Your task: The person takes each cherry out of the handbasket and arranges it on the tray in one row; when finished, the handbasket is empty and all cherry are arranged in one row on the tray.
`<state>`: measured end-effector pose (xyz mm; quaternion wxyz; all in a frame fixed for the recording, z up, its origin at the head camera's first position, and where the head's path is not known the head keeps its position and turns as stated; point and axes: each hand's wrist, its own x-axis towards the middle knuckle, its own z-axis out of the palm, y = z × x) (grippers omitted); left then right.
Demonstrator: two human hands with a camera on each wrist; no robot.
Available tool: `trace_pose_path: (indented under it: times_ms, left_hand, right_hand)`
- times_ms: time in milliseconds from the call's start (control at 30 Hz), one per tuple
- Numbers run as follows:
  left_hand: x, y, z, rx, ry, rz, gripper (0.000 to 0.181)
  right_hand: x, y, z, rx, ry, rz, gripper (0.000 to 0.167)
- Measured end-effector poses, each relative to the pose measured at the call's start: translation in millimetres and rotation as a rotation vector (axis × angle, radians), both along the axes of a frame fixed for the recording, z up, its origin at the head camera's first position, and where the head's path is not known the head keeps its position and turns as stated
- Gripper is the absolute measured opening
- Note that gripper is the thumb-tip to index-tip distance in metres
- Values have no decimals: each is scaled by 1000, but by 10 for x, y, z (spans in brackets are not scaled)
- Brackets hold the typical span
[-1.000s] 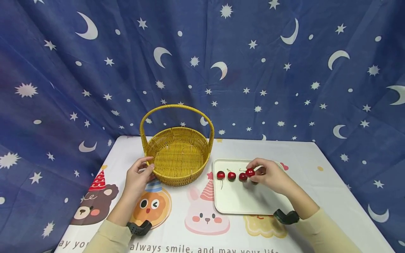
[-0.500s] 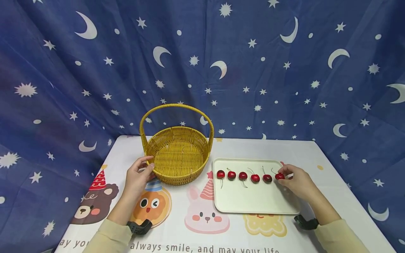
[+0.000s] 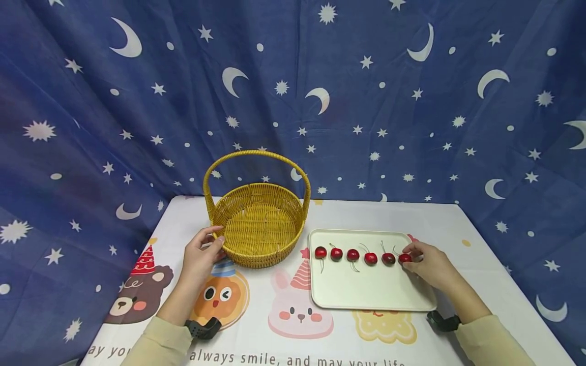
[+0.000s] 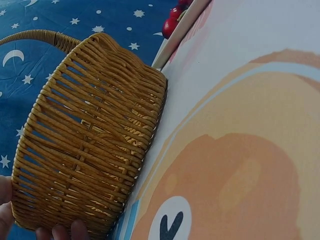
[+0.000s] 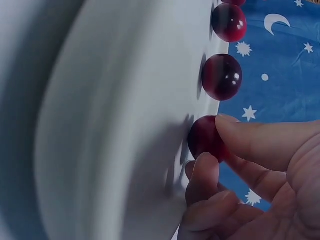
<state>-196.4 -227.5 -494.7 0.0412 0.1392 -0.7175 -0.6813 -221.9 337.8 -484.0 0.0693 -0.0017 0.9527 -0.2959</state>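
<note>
At the right end of a row of cherries on a cream tray (image 3: 366, 295), my right hand (image 3: 430, 264) pinches the last cherry (image 5: 206, 139) between thumb and fingers. The neighbouring cherry (image 3: 388, 259) lies just left of it, and the leftmost cherry (image 3: 320, 252) sits near the tray's left side. Most show thin stems. My left hand (image 3: 200, 254) grips the rim of the yellow woven basket (image 3: 261, 260) at its left front, thumb outside. Nothing lies in the basket. In the left wrist view, its fingertips (image 4: 79, 231) touch the woven wall.
The basket's tall arched handle (image 3: 256, 152) stands upright over it. A white tablecloth (image 3: 274, 284) with cartoon prints covers the table. Behind hangs a blue curtain (image 3: 348, 76) with moons and stars. Each wrist wears a black band (image 3: 204, 329).
My right hand has carried a cherry from mid-row rightward to the row's right end, where it now sits low at the tray. My left hand has stayed at the basket rim.
</note>
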Motion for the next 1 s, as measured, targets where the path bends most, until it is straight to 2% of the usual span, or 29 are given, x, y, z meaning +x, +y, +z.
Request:
trace_pose_path:
  times_ms: [167, 600, 767, 867, 1000]
  left_hand:
    - [-7, -12, 4, -3, -5, -5, 43]
    - [-6, -31, 6, -7, -7, -6, 43]
    - [9, -25, 6, -18, -12, -13, 43]
    - [34, -34, 11, -57, -10, -27, 43]
    - [86, -48, 45, -222, -13, -38, 47]
  right_hand:
    - [-5, 17, -11, -14, 5, 9, 43]
    - [-22, 26, -20, -28, 3, 13, 35]
    - [-4, 59, -24, -46, -3, 10, 41]
    - [26, 74, 16, -40, 14, 13, 46]
    - [79, 53, 122, -29, 78, 13, 48]
